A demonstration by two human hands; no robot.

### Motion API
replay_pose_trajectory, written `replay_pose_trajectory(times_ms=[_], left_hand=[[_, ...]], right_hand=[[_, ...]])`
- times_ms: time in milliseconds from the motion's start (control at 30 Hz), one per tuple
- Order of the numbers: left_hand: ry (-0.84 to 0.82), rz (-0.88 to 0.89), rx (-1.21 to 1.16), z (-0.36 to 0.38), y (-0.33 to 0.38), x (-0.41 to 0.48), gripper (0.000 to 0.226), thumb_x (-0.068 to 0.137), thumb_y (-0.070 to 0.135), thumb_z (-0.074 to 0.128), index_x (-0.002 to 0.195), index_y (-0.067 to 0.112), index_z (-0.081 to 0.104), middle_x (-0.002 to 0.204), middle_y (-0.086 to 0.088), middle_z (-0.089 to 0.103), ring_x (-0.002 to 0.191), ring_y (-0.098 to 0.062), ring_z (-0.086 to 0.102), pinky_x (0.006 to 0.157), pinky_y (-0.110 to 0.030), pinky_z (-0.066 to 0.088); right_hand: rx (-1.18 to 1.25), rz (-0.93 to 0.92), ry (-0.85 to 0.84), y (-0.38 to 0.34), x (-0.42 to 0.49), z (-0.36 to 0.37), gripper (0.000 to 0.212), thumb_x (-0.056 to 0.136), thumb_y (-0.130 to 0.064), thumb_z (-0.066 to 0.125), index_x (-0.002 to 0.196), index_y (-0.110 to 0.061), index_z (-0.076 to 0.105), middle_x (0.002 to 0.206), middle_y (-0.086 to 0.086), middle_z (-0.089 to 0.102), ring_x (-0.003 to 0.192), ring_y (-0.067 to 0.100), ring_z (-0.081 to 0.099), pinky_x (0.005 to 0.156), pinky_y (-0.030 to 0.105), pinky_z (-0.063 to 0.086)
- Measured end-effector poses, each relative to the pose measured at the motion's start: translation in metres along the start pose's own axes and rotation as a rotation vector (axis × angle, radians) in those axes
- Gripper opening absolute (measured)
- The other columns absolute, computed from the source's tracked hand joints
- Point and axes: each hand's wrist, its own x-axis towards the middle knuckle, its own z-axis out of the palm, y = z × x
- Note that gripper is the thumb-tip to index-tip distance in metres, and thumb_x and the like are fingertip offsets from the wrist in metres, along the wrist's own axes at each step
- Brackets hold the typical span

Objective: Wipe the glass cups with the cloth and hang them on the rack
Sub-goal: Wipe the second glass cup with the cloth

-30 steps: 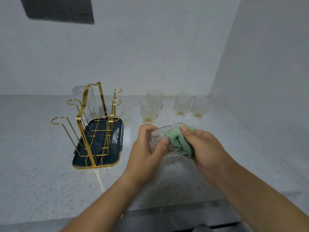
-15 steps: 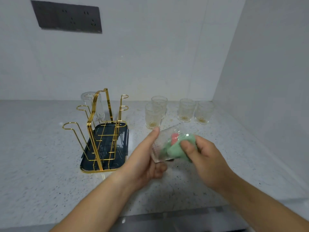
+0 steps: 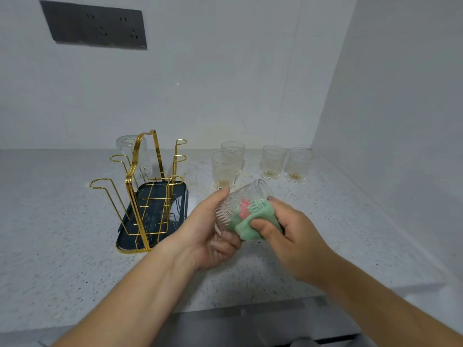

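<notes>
L hand (image 3: 213,236): palm up, fingers curled under the cup (image 3: 231,211), thumb up along its side, so it grips the glass.
Cup is ribbed and clear, tilted, held in the air above the counter (image 3: 50,221) betw. both hands, a bit right of the rack.

R hand (image 3: 295,239): thumb + fingers pinch a green cloth (image 3: 250,227) against the cup's lower right side. Cloth folds over that edge of the cup. A pinkish patch shows thru the glass; can't tell if it is cloth or a finger. R fingertips blurred.

Both forearms bare, coming in from the bottom edge.

Rack (image 3: 147,196): gold wire, upright, w/ arched handle. It stands on a dark tray (image 3: 181,196), near the L hand and to its left.
One hung cup (image 3: 130,151) sits upside down on a far-side prong, partly behind the handle.

Beyond the hands, toward the wall (image 3: 225,83), on the counter:
- left pair (image 3: 223,170): upright, one partly behind the other.
- right pair (image 3: 273,162): upright, side by side, apart from the left pair.
- all four have a yellowish tint at the base.

Counter is pale speckled stone and meets the walls in a corner at right. Dark socket plate (image 3: 95,26) on the wall, upper left.
</notes>
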Motion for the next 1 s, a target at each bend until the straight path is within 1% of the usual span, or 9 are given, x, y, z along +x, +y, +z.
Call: replay_pose_trajectory(times_ms=[100, 200, 333, 400, 500, 633, 767, 867, 1000], left_hand=[[-0.085, 0.031, 0.106, -0.002, -0.003, -0.001, 0.067, 0.09, 0.074, 0.053, 0.085, 0.011, 0.076, 0.071, -0.007, 0.056, 0.036, -0.007, 0.043, 0.031, -0.013, 0.026], [-0.067, 0.309, 0.234, 0.007, -0.013, 0.0, 0.056, 0.091, 0.065, 0.057, 0.116, 0.017, 0.073, 0.087, -0.007, 0.067, 0.051, -0.013, 0.056, 0.041, -0.02, 0.045], [0.134, 0.603, 0.39, 0.012, -0.027, 0.006, 0.053, 0.086, 0.061, 0.062, 0.116, 0.018, 0.057, 0.084, -0.005, 0.063, 0.053, -0.014, 0.055, 0.046, -0.026, 0.043], [0.125, 0.545, 0.323, 0.014, -0.024, 0.002, 0.044, 0.096, 0.06, 0.055, 0.107, 0.018, 0.063, 0.076, -0.003, 0.062, 0.046, -0.012, 0.049, 0.039, -0.02, 0.033], [-0.035, 0.161, -0.001, 0.01, -0.009, -0.004, 0.05, 0.093, 0.059, 0.058, 0.092, 0.01, 0.07, 0.072, -0.008, 0.059, 0.034, -0.007, 0.043, 0.03, -0.013, 0.024], [-0.242, -0.084, -0.087, -0.002, -0.006, -0.007, 0.061, 0.086, 0.062, 0.062, 0.092, 0.002, 0.075, 0.076, -0.012, 0.061, 0.036, -0.01, 0.054, 0.026, -0.012, 0.033], [-0.248, 0.022, 0.089, -0.001, -0.014, -0.005, 0.07, 0.093, 0.072, 0.048, 0.103, 0.01, 0.081, 0.087, -0.018, 0.07, 0.051, -0.019, 0.066, 0.037, -0.019, 0.046], [-0.192, 0.286, 0.187, 0.0, -0.024, 0.002, 0.063, 0.09, 0.055, 0.07, 0.135, 0.011, 0.063, 0.1, -0.011, 0.071, 0.067, -0.022, 0.069, 0.05, -0.024, 0.055], [0.02, 0.497, 0.276, 0.002, -0.036, 0.01, 0.062, 0.084, 0.05, 0.076, 0.131, 0.012, 0.061, 0.092, -0.005, 0.072, 0.059, -0.016, 0.062, 0.045, -0.023, 0.048]], right_hand=[[0.046, 0.024, -0.012, 0.002, 0.002, -0.007, 0.019, 0.101, -0.036, 0.056, 0.095, -0.022, 0.068, 0.083, -0.003, 0.069, 0.075, 0.015, 0.065, 0.066, 0.031, 0.051], [0.226, 0.155, 0.132, -0.006, 0.008, -0.013, 0.025, 0.105, -0.026, 0.052, 0.088, -0.023, 0.07, 0.07, -0.018, 0.071, 0.064, -0.003, 0.063, 0.06, 0.013, 0.047], [0.478, 0.292, 0.105, -0.009, 0.014, -0.014, 0.037, 0.105, -0.034, 0.048, 0.101, -0.011, 0.077, 0.092, 0.002, 0.08, 0.083, 0.011, 0.075, 0.075, 0.02, 0.055], [0.408, 0.262, 0.062, -0.013, 0.011, -0.015, 0.034, 0.104, -0.036, 0.05, 0.1, -0.014, 0.076, 0.09, -0.001, 0.079, 0.082, 0.011, 0.074, 0.078, 0.025, 0.055], [0.175, 0.075, 0.033, -0.017, 0.005, -0.013, 0.02, 0.102, -0.032, 0.055, 0.095, -0.02, 0.07, 0.075, -0.01, 0.069, 0.065, 0.008, 0.061, 0.062, 0.022, 0.05], [-0.037, -0.111, -0.027, -0.008, 0.002, -0.019, 0.031, 0.099, -0.043, 0.056, 0.092, -0.015, 0.065, 0.081, -0.006, 0.063, 0.07, 0.007, 0.056, 0.063, 0.022, 0.046], [0.16, 0.048, -0.019, -0.004, 0.007, -0.029, 0.016, 0.101, -0.027, 0.056, 0.092, -0.024, 0.069, 0.079, -0.016, 0.071, 0.071, -0.001, 0.063, 0.068, 0.014, 0.049], [0.192, 0.132, 0.065, -0.003, 0.01, -0.025, 0.024, 0.103, -0.027, 0.054, 0.085, -0.022, 0.069, 0.067, -0.016, 0.066, 0.062, 0.0, 0.059, 0.063, 0.016, 0.048], [0.298, 0.239, 0.1, -0.003, 0.012, -0.018, 0.033, 0.103, -0.038, 0.052, 0.096, -0.014, 0.075, 0.091, 0.005, 0.079, 0.088, 0.026, 0.074, 0.085, 0.041, 0.057]])
